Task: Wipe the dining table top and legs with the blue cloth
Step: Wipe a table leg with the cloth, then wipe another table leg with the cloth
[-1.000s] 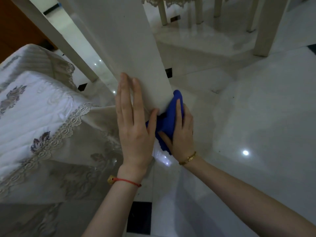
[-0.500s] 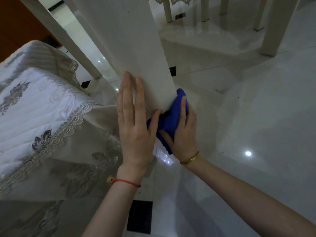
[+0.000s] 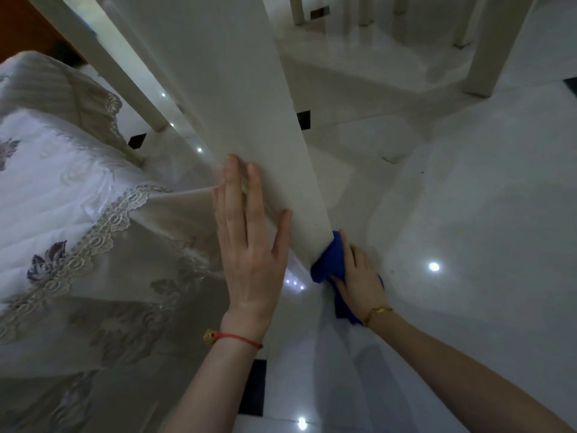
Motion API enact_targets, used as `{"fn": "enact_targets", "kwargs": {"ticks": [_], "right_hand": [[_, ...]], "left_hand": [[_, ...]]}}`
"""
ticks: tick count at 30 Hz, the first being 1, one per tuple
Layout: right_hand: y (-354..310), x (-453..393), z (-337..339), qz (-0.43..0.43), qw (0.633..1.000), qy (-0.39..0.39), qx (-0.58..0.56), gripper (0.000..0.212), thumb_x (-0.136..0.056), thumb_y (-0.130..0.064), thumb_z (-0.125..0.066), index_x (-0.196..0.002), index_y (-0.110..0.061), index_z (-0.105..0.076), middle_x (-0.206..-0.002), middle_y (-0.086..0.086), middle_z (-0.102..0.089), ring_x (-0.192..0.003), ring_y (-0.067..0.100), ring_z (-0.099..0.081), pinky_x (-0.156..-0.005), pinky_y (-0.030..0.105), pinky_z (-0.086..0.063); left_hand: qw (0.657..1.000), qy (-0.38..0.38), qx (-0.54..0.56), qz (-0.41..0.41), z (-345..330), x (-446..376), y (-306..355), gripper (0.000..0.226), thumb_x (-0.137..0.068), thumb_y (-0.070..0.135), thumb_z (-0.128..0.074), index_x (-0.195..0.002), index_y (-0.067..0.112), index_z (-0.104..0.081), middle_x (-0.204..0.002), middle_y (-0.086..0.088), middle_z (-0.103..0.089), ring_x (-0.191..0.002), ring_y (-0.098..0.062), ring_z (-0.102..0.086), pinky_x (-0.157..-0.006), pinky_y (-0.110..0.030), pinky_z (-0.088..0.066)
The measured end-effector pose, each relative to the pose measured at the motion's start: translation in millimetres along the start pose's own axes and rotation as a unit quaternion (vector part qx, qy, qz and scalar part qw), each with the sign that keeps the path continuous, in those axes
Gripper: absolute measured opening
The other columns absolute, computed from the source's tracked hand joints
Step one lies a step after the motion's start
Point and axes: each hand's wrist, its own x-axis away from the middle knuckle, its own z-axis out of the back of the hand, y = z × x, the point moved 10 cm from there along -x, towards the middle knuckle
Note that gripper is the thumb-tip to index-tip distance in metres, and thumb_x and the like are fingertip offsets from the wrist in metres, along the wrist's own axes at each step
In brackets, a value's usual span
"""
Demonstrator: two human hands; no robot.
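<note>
Two bare forearms are seen reaching forward from the bottom edge, above a glossy white tiled floor [image 3: 468,198] with small black inset squares. A red string bracelet [image 3: 240,338] is worn on the left wrist and a gold bracelet [image 3: 377,311] on the right.

The left hand [image 3: 249,245] is laid flat and open against the near face of the table leg [image 3: 237,104], fingers straight and close together, thumb spread to the right; nothing is held in its grip. To its right and lower down, the right hand [image 3: 359,276] is pressed onto the blue cloth [image 3: 329,264], which is bunched at the foot of the leg, against its right-hand corner where the leg meets the floor. The cloth is closed under the palm and fingers of that grip, with a blue fold seen trailing back beneath the wrist.

At the left, a white embroidered fabric cover [image 3: 62,198] with a lace border is draped over a piece of furniture, its sheer hem hanging down just beside the left hand. The pale, square-sided leg is seen rising steeply toward the top of the view. Behind the cover, slimmer white legs [image 3: 103,64] are set on the floor. Farther off, at the upper right, another thick white leg [image 3: 493,45] is stood on the tiles, and several thin legs are visible along the top edge. Bright ceiling lights are reflected as spots in the floor.
</note>
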Motion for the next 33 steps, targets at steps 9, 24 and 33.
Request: {"fn": "enact_targets", "kwargs": {"ticks": [9,24,33], "right_hand": [[-13,79,182,-0.171,0.982,-0.056,0.061,0.071,-0.081,-0.017,-0.071,-0.140,-0.011,-0.032,-0.126,0.011,-0.052,-0.103,0.031,-0.054,-0.083,0.043,-0.050],[-249,368,611,-0.438,0.894,-0.067,0.062,0.063,-0.086,-0.027,-0.069,-0.140,-0.014,-0.040,-0.132,0.014,-0.048,-0.117,0.033,-0.050,-0.102,0.046,-0.044],[-255,496,661,-0.570,0.821,0.024,-0.015,0.060,-0.088,-0.023,-0.066,-0.141,-0.008,-0.042,-0.122,0.022,-0.054,-0.104,0.035,-0.054,-0.090,0.042,-0.049]], "left_hand": [[0.916,-0.342,0.096,0.188,6,54,43,0.056,-0.094,0.014,-0.058,-0.146,0.014,-0.036,-0.151,-0.006,-0.038,-0.140,-0.016,-0.036,-0.116,-0.024,-0.029],[0.690,-0.660,0.117,0.274,299,-155,166,0.029,-0.093,0.012,-0.057,-0.121,0.007,-0.065,-0.115,-0.013,-0.070,-0.104,-0.027,-0.066,-0.089,-0.023,-0.044],[0.656,-0.708,0.094,0.246,319,-201,223,0.028,-0.095,0.015,-0.055,-0.119,0.006,-0.066,-0.117,-0.012,-0.069,-0.106,-0.029,-0.065,-0.090,-0.027,-0.044]]}}
